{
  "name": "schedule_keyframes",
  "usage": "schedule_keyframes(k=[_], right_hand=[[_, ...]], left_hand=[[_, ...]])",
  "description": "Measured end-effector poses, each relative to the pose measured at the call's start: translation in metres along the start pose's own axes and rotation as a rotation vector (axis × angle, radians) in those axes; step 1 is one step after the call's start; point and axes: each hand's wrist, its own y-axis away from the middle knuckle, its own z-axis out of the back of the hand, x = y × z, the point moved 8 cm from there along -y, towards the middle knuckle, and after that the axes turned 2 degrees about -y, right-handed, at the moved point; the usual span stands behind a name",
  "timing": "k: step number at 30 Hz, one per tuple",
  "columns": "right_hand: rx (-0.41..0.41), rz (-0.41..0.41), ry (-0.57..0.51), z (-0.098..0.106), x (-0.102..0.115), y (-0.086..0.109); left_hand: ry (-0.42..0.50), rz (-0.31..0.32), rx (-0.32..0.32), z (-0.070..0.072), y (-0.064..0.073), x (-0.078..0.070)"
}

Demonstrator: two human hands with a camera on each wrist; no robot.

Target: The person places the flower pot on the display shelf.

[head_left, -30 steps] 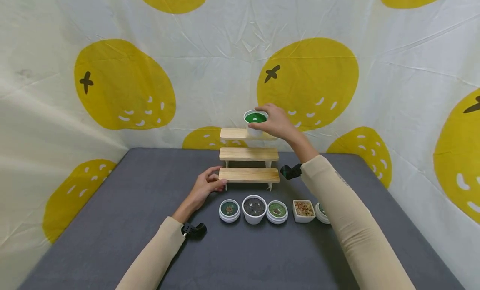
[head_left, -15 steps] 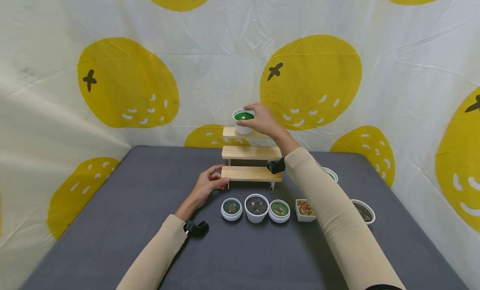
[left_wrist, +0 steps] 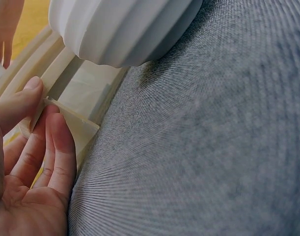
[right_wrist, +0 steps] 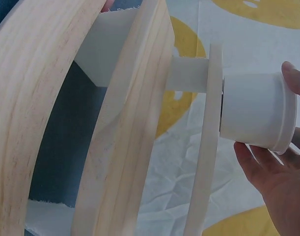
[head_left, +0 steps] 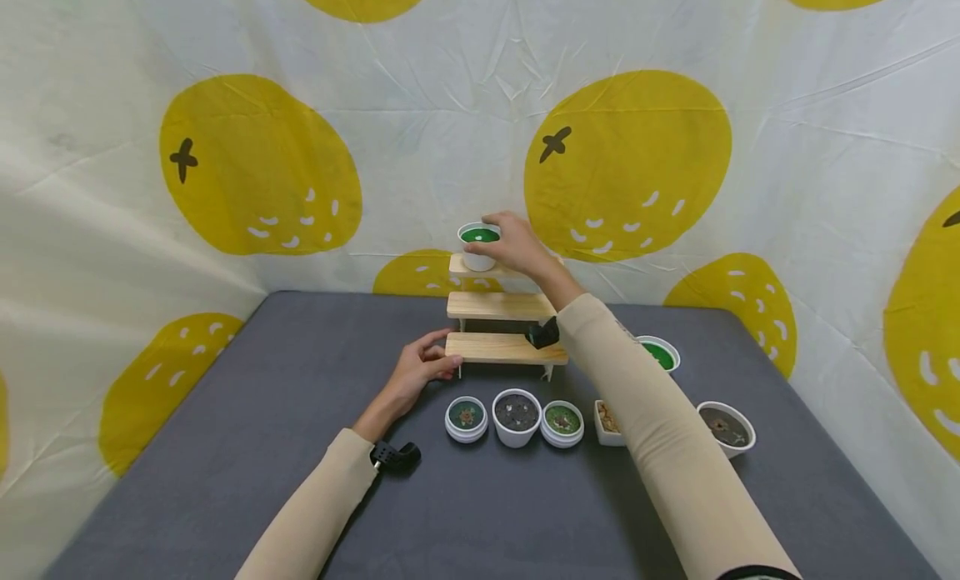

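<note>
My right hand [head_left: 517, 245] grips a white pot [head_left: 478, 262] with a glossy green top, thumb and fingers spread around its rim. In the right wrist view the base of this pot [right_wrist: 258, 110] is right at the top board [right_wrist: 208, 147] of a three-tier wooden stand [head_left: 504, 305], toward its left end. Low at the stand's left side, my left hand [head_left: 412, 370] pinches the end of the bottom board [head_left: 506, 347]. In the left wrist view its thumb [left_wrist: 34, 88] lies over the board's edge, with the fingers curled beneath, beside the pale leg [left_wrist: 78, 125].
In front of the stand are a small dark-green-topped pot [head_left: 466, 418], a grey-topped pot [head_left: 516, 413] and a light-green-topped pot [head_left: 562, 422]. A square dish [head_left: 609, 434] of brown bits is partly behind my right sleeve. Farther right are a green-topped pot [head_left: 662, 355] and a dark-topped pot [head_left: 727, 428].
My right hand has carried the green-topped pot leftward along the top board and slightly lower. My left hand keeps its hold on the bottom board. The right sleeve has uncovered pots at the right.
</note>
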Motion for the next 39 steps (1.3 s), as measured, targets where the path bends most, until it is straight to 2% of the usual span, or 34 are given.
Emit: schedule_keyframes(k=[9,15,19,23,28,34,39], right_hand=[[0.084,-0.014,-0.009,-0.001,-0.003,0.000],[0.132,-0.010,-0.017,0.006,-0.006,0.011],[0.129,-0.027,-0.049,0.015,-0.010,0.026],[0.100,-0.038,-0.065,0.028,-0.014,0.047],[0.074,-0.041,-0.073,0.043,-0.022,0.083],[0.049,-0.060,-0.087,0.059,-0.043,0.127],[0.022,-0.097,-0.057,0.072,-0.066,0.164]], left_hand=[[0.010,0.007,-0.004,-0.001,-0.002,0.002],[0.019,0.005,-0.007,-0.004,-0.002,0.004],[0.018,-0.001,-0.003,-0.004,-0.001,0.003],[0.005,-0.011,0.004,-0.002,-0.001,0.003],[-0.005,-0.017,-0.002,0.002,-0.001,0.003],[-0.011,-0.011,-0.007,0.001,0.001,0.003],[-0.006,-0.002,-0.007,-0.003,0.000,0.004]])
